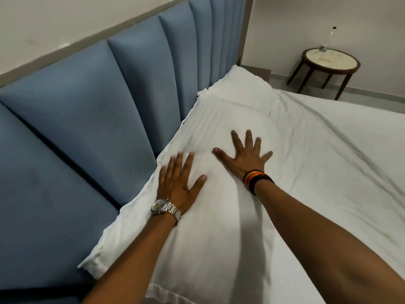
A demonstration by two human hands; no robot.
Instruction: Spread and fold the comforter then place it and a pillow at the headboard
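I see a white pillow (pixel 219 132) lying flat against the blue padded headboard (pixel 98 106), its long edge touching the panels and its open case end trailing toward me. The case shows faint woven stripes and soft creases. Beyond it a second white pillow (pixel 241 86) sits in the far corner, also against the headboard, its near end tucked under the first. I cannot tell the comforter apart from the white bedding beside them.
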